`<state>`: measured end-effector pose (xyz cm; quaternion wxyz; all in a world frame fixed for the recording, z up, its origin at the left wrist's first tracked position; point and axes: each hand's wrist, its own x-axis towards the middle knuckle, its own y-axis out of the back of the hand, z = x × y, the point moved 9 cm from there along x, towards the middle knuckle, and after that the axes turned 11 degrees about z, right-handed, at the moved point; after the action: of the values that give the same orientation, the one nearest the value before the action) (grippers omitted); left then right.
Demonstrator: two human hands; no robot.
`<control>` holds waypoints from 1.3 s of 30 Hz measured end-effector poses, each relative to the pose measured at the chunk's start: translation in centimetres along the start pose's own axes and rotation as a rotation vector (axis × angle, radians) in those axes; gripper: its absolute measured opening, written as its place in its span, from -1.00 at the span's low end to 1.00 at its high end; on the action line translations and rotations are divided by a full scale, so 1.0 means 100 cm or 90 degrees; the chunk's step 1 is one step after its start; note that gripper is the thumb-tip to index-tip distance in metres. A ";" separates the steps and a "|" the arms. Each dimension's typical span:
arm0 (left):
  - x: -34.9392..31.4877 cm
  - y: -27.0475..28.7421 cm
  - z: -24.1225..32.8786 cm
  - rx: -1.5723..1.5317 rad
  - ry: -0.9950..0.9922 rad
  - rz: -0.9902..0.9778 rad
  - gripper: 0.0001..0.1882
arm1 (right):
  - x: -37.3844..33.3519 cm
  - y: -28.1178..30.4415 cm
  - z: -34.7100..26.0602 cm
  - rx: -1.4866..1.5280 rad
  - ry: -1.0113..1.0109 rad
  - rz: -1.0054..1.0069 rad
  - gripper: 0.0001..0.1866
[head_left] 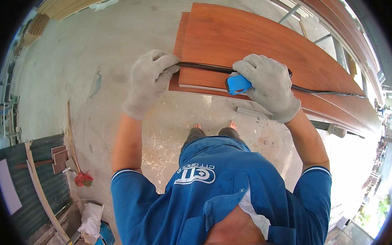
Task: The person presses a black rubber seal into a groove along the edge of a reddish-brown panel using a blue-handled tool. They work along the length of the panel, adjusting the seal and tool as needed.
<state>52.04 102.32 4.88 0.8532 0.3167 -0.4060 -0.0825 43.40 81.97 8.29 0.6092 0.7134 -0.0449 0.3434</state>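
At brown boards (239, 37) above concrete flooring (107, 44), the left hand (149, 81) grips a black strip (205, 67), the right hand (269, 86) a blue tool (239, 84).

You wear matt grey cloth gloves (270, 84) and a blue cloth polo shirt (242, 168). Your blue blocky tool (239, 84) looks like smooth plastic, the long black strip (205, 67) slightly glossy, the reddish-brown boards (252, 37) smooth, wood-grained and satiny, the grey concrete floor (107, 53) dull and blotchy.
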 end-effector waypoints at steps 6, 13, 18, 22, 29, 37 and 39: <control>-0.006 0.004 -0.006 -0.066 0.036 0.075 -0.82 | 0.020 -0.009 -0.008 0.054 0.013 -0.013 -0.63; -0.016 -0.001 -0.022 -0.183 0.123 0.073 -0.78 | 0.031 -0.024 -0.001 0.091 -0.018 -0.068 -0.61; -0.053 0.014 -0.006 -0.088 0.275 0.270 -0.68 | 0.037 -0.030 0.002 0.148 -0.049 -0.094 -0.59; -0.068 -0.018 0.012 -0.088 0.323 0.215 -0.66 | 0.039 -0.032 0.006 0.175 -0.055 -0.109 -0.56; -0.062 -0.035 0.005 -0.158 0.372 0.191 -0.69 | 0.041 -0.041 0.003 0.146 -0.018 -0.118 -0.60; -0.062 -0.033 0.012 -0.125 0.320 0.221 -0.67 | 0.051 -0.047 -0.002 0.139 -0.021 -0.105 -0.70; -0.063 -0.032 0.010 -0.127 0.336 0.231 -0.67 | 0.052 -0.048 -0.003 0.150 -0.026 -0.090 -0.70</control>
<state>47.56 101.79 -0.64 0.9564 0.1649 -0.2111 0.1162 49.49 85.28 7.10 0.5431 0.7881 0.0333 0.2877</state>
